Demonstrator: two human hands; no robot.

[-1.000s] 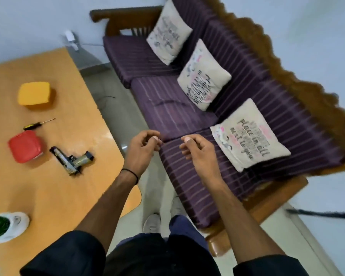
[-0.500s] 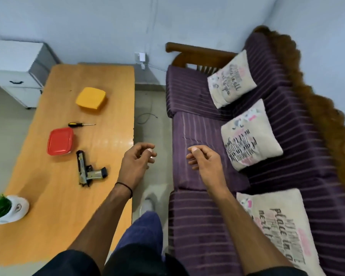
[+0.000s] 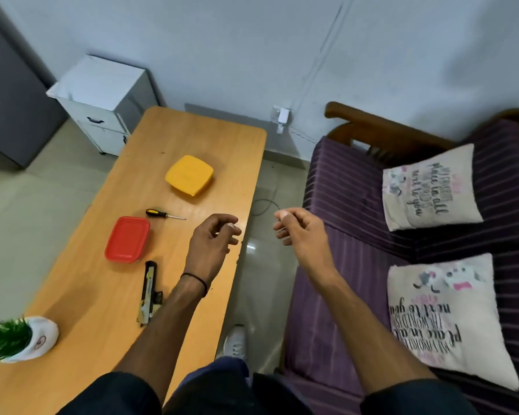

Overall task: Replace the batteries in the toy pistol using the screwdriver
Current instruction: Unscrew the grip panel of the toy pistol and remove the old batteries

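The toy pistol (image 3: pixel 149 292) lies flat on the wooden table (image 3: pixel 102 283), its grip partly hidden behind my left forearm. A screwdriver (image 3: pixel 162 214) with a black and yellow handle lies farther back, between the red box and the yellow box. My left hand (image 3: pixel 212 244) hovers over the table's right edge, fingers loosely curled, holding nothing. My right hand (image 3: pixel 300 232) hangs in the air over the gap between table and sofa, fingers loosely curled and empty. No batteries are in sight.
A red lidded box (image 3: pixel 127 238) sits just behind the pistol and a yellow lidded box (image 3: pixel 190 178) farther back. A small potted plant (image 3: pixel 18 339) stands at the table's near left. A purple sofa (image 3: pixel 357 205) with cushions is on the right, a white cabinet (image 3: pixel 102 100) behind.
The view has swung left, bringing the table toward the centre. My left hand now hovers over the table's right edge. Both hands stay empty.
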